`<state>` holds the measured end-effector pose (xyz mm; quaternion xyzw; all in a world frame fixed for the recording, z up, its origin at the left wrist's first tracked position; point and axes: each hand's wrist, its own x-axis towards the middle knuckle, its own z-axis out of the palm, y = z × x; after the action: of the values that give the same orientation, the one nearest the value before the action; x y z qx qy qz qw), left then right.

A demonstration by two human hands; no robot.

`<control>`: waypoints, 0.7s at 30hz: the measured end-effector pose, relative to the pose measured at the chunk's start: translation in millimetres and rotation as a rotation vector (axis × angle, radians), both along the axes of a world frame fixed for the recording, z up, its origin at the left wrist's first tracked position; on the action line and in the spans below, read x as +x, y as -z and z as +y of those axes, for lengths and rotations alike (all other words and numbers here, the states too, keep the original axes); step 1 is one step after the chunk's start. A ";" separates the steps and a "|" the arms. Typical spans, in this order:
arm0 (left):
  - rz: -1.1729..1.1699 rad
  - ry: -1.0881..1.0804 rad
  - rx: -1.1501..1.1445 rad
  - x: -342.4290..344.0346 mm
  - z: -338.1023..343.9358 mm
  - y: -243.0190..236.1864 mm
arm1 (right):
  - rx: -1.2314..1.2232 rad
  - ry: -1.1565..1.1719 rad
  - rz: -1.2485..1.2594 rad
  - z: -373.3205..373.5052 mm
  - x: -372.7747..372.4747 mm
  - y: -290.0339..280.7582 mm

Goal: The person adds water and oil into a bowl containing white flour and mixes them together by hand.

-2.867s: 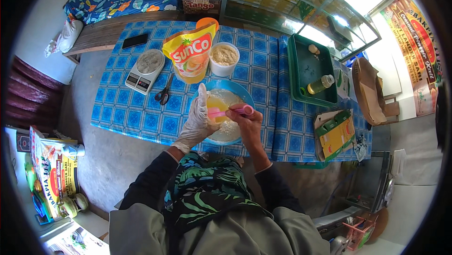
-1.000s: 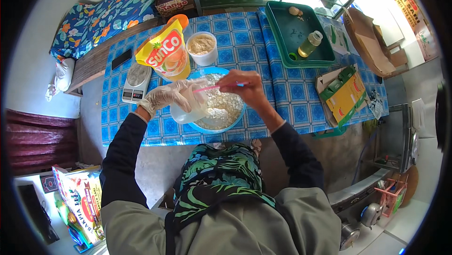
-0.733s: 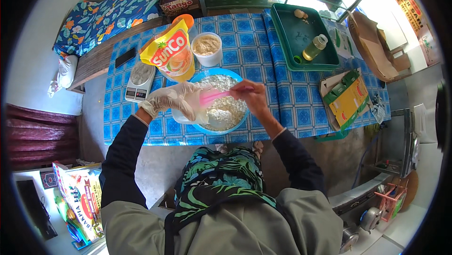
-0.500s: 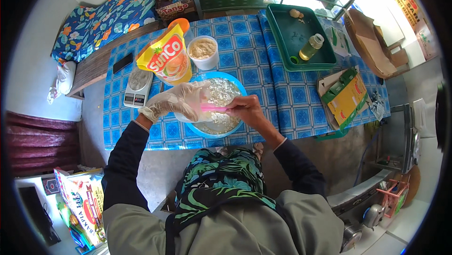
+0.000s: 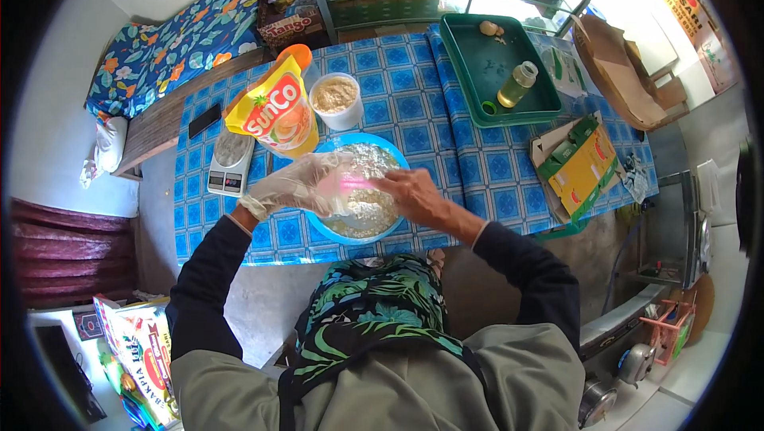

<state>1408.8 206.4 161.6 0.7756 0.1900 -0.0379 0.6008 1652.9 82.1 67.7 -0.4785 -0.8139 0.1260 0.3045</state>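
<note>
A blue bowl [image 5: 316,226] holding white, lumpy flour mixture [image 5: 372,216] stands near the table's front edge. My left hand [image 5: 306,183], in a clear plastic glove, is over the bowl's left side; its fingers are blurred and partly hidden. My right hand [image 5: 415,195] is bare and closed around the end of a pink utensil [image 5: 352,183], whose other end lies against the gloved hand. Motion smears the utensil, so its exact kind is unclear. Behind the bowl stand a yellow oil pouch [image 5: 274,113] and a white tub [image 5: 337,105] of light-brown powder.
A kitchen scale [image 5: 231,162] with a clear bag on it and a dark phone [image 5: 204,118] lie at left. Farther right are a green tray [image 5: 477,73] with a bottle of yellow liquid [image 5: 517,85], and flattened cardboard [image 5: 581,167]. An orange lid [image 5: 296,55] is behind the pouch.
Both hands have shifted slightly, with the pink utensil now farther onto the gloved hand and more blurred. My right hand has come closer to the left. The whole view has shifted a little.
</note>
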 end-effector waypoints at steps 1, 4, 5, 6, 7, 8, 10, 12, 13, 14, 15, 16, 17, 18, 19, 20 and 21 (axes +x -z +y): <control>-0.033 -0.014 0.087 0.9 -3.6 0.6 | 0.001 -0.003 0.002 -4.8 -4.8 5.9; -0.081 -0.070 0.202 -3.3 -16.5 9.6 | -0.323 0.042 0.390 -10.0 -12.2 2.0; -0.040 -0.045 0.530 -1.6 -18.9 12.7 | -0.317 0.124 0.368 -8.0 -8.6 -3.8; 0.005 -0.018 0.860 0.3 -21.2 11.4 | -0.309 0.203 0.346 -5.7 -7.0 -11.3; 0.007 -0.016 0.857 0.5 -20.3 14.7 | -0.211 0.247 0.344 -4.6 -6.6 -11.4; 0.002 -0.039 0.998 1.0 -17.6 21.5 | -0.214 0.248 0.346 -1.3 -3.6 -15.7; -0.004 -0.060 1.131 1.7 -16.8 34.3 | -1.043 0.259 1.203 2.7 1.0 -52.1; -0.094 -0.096 1.280 5.4 -16.8 39.0 | -1.156 0.370 1.412 -0.5 -6.7 -72.4; -0.099 -0.090 1.278 6.0 -18.6 40.0 | -1.178 0.357 1.385 -3.3 -12.2 -72.6; -0.082 -0.086 1.360 5.3 -22.2 40.9 | -1.201 0.342 1.358 -6.2 -19.6 -72.3; -0.066 -0.085 1.442 5.8 -24.4 41.5 | -1.061 0.278 1.232 -9.1 -30.7 -63.2; -0.068 -0.085 1.440 6.5 -24.5 43.6 | -1.062 0.282 1.231 -14.4 -35.9 -54.6; -0.046 -0.062 1.476 7.2 -24.6 46.9 | -0.706 0.214 0.886 -19.8 -40.2 -46.4; -0.023 -0.038 1.514 9.0 -24.8 46.7 | -0.354 0.143 0.539 -23.2 -42.6 -38.8; -0.024 -0.037 1.513 10.6 -24.8 45.8 | -0.293 0.113 0.388 -26.0 -39.6 -31.7; -0.026 -0.068 1.502 12.6 -24.7 44.4 | -0.293 0.115 0.387 -30.0 -33.7 -25.2; -0.024 -0.099 1.491 12.5 -24.6 42.4 | -0.139 0.059 0.125 -32.9 -29.7 -24.2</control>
<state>1421.3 181.8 119.2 0.9682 0.1934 0.1365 -0.0815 1623.2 49.2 91.9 -0.5133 -0.7682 0.2029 0.3245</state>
